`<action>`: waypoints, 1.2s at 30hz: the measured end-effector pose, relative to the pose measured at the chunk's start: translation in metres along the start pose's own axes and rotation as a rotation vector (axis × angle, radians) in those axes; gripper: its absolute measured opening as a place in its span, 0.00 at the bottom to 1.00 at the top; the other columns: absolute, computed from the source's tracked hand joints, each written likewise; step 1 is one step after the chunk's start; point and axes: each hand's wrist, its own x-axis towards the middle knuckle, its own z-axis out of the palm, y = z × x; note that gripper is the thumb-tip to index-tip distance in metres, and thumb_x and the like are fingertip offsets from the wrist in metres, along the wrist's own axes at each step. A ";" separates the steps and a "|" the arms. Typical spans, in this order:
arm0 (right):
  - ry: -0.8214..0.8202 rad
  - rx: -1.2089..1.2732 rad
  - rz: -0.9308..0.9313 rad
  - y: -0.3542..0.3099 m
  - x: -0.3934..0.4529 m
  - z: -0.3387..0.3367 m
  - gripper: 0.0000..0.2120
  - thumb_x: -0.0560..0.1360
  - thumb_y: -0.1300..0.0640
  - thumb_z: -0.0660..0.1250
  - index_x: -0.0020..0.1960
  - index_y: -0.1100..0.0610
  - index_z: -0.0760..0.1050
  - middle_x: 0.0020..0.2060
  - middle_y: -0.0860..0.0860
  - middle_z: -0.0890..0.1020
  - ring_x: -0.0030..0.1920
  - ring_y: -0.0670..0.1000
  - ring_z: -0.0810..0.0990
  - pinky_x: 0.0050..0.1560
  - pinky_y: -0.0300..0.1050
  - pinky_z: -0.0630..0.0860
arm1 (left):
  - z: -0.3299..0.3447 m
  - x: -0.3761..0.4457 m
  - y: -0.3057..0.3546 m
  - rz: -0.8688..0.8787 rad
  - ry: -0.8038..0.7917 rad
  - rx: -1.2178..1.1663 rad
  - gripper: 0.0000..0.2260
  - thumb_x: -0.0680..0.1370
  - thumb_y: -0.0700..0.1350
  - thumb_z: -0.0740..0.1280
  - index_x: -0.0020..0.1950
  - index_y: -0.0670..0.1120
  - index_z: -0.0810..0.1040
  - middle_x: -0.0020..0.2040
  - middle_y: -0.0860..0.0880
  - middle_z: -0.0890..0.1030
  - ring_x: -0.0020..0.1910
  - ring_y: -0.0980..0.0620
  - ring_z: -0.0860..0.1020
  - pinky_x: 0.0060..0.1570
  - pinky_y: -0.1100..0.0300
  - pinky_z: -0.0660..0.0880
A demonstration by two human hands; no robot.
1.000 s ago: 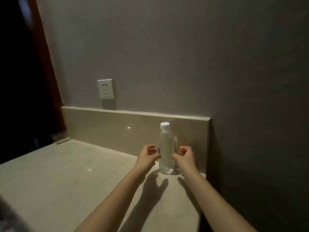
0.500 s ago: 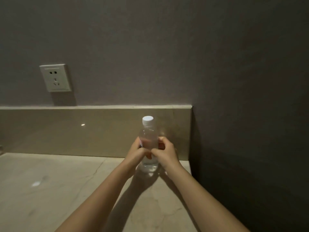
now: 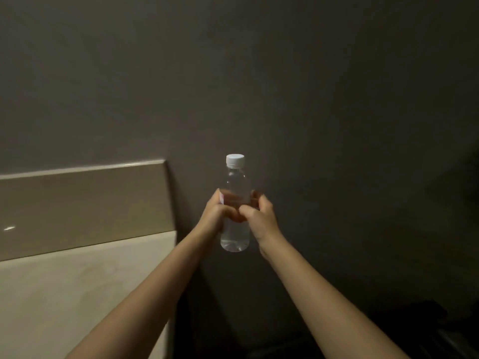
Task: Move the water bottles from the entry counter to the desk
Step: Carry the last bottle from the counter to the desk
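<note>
Dim wall behind upright water bottle, mid-body in two-hand grip.

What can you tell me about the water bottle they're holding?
The water bottle is small, clear plastic with a white screw cap on top and clear water inside. A bit of pink label shows at its left side. It stands upright in the air, off the counter, in front of the dark wall. The left hand and right hand both grip its middle.
</note>
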 end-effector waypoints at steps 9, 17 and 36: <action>0.313 -0.126 -0.020 -0.024 -0.104 -0.307 0.08 0.69 0.63 0.67 0.44 0.52 0.75 0.40 0.47 0.80 0.41 0.41 0.78 0.39 0.33 0.73 | 0.298 -0.047 -0.012 -0.031 -0.509 -0.077 0.32 0.56 0.38 0.64 0.62 0.45 0.70 0.59 0.41 0.78 0.59 0.43 0.76 0.60 0.40 0.70; 0.678 -0.231 0.006 -0.058 -0.201 -0.546 0.14 0.65 0.47 0.74 0.48 0.48 0.77 0.45 0.46 0.82 0.44 0.42 0.81 0.34 0.30 0.74 | 0.565 -0.097 -0.003 0.017 -0.946 -0.200 0.21 0.71 0.37 0.69 0.62 0.41 0.69 0.57 0.41 0.77 0.56 0.44 0.78 0.52 0.54 0.77; 1.110 -0.393 -0.035 -0.083 -0.214 -1.040 0.11 0.64 0.50 0.76 0.40 0.47 0.75 0.37 0.46 0.82 0.37 0.40 0.81 0.30 0.28 0.73 | 1.104 -0.072 -0.008 0.118 -1.206 -0.268 0.19 0.71 0.34 0.69 0.61 0.40 0.73 0.53 0.43 0.80 0.52 0.47 0.80 0.48 0.60 0.79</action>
